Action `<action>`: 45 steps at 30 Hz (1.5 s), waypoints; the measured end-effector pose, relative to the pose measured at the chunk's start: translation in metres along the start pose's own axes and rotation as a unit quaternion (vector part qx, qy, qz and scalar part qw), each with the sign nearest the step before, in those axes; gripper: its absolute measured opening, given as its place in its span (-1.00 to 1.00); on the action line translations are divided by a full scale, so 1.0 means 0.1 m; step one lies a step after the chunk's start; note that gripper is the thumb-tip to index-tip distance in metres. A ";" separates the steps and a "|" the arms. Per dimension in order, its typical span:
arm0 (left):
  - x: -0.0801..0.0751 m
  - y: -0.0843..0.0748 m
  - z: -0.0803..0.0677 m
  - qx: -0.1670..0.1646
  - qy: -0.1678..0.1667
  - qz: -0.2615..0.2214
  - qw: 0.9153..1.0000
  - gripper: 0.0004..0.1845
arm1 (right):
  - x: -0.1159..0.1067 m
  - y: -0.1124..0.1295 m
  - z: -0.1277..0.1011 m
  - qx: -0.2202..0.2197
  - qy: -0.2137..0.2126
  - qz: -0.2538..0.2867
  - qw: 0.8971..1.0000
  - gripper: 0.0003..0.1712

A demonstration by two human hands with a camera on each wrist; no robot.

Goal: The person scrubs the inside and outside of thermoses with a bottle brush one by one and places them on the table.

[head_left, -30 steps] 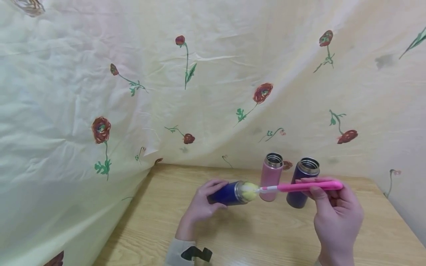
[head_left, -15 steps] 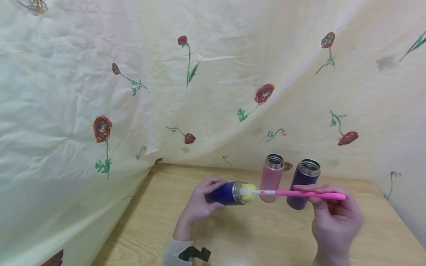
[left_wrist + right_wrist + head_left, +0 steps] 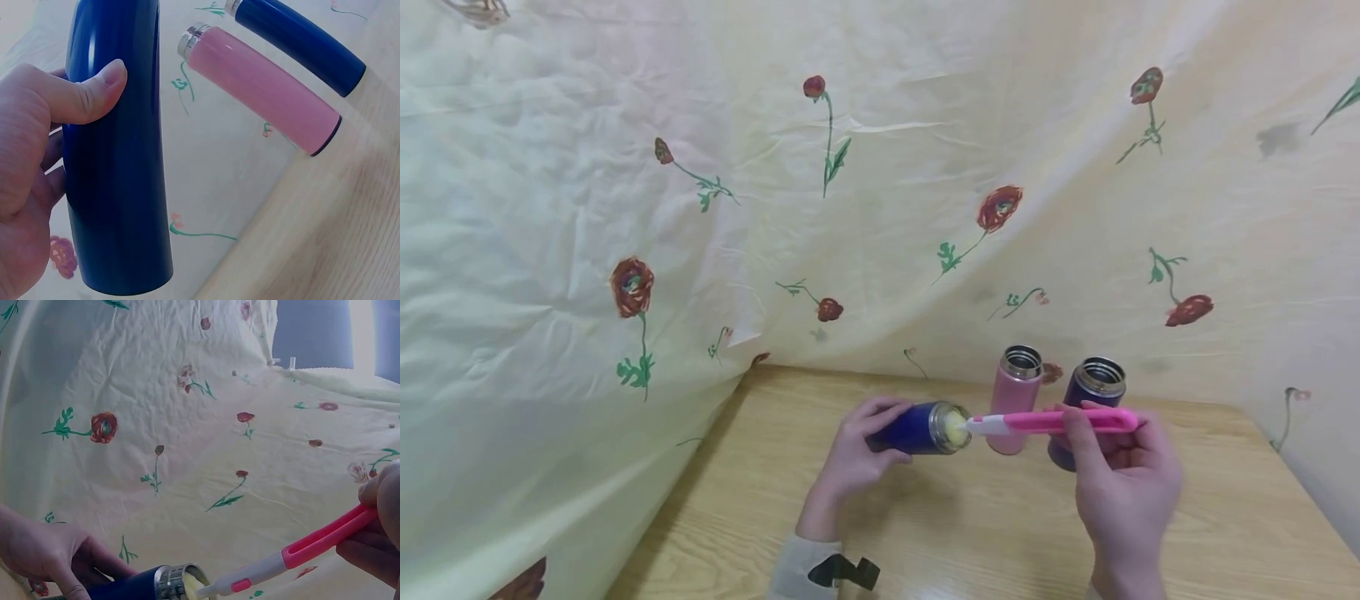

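Blue flask (image 3: 913, 428) in left hand (image 3: 853, 460), brush (image 3: 1045, 422) inside

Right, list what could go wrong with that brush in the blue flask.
1. The left hand holds the blue flask sideways in the air; a hard push on the pink brush could slip it loose.
2. The right hand works just in front of the open pink flask and purple flask; a wide stroke might topple them.
3. The yellow sponge head fills the mouth and may jam.

No writing, label, brand or number could be read anywhere; the cloth backdrop (image 3: 880, 183) bore only printed flowers, no lettering.
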State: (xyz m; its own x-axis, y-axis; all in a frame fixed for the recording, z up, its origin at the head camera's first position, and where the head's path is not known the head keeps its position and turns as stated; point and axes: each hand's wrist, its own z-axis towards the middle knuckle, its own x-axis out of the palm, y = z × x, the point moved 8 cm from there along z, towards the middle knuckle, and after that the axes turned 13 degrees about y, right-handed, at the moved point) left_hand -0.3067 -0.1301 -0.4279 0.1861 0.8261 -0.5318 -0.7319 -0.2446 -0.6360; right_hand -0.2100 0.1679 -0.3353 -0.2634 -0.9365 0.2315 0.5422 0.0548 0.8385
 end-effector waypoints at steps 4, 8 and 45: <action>0.02 -0.06 0.01 0.026 -0.002 0.003 1.000 -0.21 | 0.09 -0.10 0.00 0.062 0.008 -0.024 0.998 -0.73; 0.07 -0.10 0.03 0.029 0.012 0.000 1.000 -0.22 | 0.23 -0.17 0.01 0.084 0.056 -0.041 0.994 -0.76; 0.21 0.07 0.02 -0.085 0.050 -0.022 0.995 -0.16 | 0.11 -0.12 0.07 0.059 0.080 -0.075 0.992 -0.79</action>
State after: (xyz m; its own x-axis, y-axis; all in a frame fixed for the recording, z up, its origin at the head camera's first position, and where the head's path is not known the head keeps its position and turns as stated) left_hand -0.3093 -0.1139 -0.4424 0.2851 0.7858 -0.5489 -0.6014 -0.2993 -0.7408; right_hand -0.2251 0.1592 -0.3399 -0.1991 -0.9796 0.0265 0.4066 -0.0579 0.9118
